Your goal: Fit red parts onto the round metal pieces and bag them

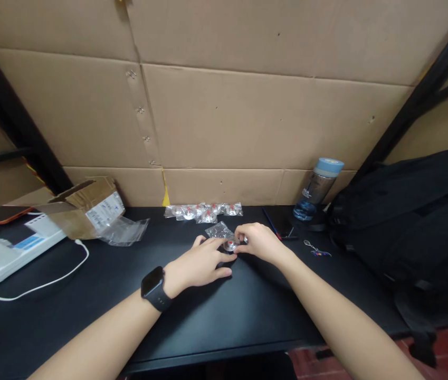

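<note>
A small round silvery item with a red centre (pixel 230 245) lies on the black table between my hands. My left hand (pixel 203 262) rests palm down with its fingers spread, the fingertips touching the item's left side. My right hand (pixel 261 243) has its thumb and index finger bent at the item's right edge, pinching there. A clear plastic bag (pixel 219 230) lies just behind the item. Farther back, by the cardboard wall, several similar red-centred items in clear bags (pixel 207 214) lie in a row.
An open cardboard box (pixel 85 211) with a clear bag (pixel 126 232) and a white power strip (pixel 21 250) with a cable are at left. A blue-capped bottle (pixel 315 190), a dark phone (pixel 283 221), a keychain (pixel 318 251) and a black backpack (pixel 409 227) are at right.
</note>
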The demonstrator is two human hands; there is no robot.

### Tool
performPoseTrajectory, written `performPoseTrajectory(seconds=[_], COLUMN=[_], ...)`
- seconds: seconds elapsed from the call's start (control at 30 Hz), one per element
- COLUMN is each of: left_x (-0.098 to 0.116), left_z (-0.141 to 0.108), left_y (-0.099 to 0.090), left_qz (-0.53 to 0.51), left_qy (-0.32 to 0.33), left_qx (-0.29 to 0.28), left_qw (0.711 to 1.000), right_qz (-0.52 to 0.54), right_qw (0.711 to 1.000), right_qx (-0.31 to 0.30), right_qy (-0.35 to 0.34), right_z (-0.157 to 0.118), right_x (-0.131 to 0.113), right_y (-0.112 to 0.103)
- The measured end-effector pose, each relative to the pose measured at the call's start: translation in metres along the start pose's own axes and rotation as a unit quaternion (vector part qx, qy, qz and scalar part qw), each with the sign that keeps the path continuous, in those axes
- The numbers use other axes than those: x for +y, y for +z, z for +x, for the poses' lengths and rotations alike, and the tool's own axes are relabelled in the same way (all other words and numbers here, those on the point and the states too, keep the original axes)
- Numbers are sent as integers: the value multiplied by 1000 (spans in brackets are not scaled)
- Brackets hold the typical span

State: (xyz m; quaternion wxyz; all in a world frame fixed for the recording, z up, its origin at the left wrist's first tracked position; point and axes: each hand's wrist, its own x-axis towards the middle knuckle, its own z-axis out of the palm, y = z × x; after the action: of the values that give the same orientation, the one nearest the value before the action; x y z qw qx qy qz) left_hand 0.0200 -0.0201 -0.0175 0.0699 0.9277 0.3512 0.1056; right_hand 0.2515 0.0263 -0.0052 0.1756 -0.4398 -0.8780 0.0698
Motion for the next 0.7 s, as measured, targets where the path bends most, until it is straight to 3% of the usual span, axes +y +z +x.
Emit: performPoseTrajectory(seconds=[0.33,0.53,0.7], left_x=[1,-1,-1], left_z=[0,-1,-1], left_y=[-7,-8,-10], left_qz=[-13,-15,-16], left_qy=[-10,5,15], left_qx=[-25,-37,-31], left_qw=[1000,999,999], right_qz=[161,23,-22], right_qw=[978,998,998], right_qx=[-128,-49,-55], right_qy=[-26,40,9], right_z=[-3,-5,-5], right_x=[-4,-1,4], right_y=[-7,-8,-14])
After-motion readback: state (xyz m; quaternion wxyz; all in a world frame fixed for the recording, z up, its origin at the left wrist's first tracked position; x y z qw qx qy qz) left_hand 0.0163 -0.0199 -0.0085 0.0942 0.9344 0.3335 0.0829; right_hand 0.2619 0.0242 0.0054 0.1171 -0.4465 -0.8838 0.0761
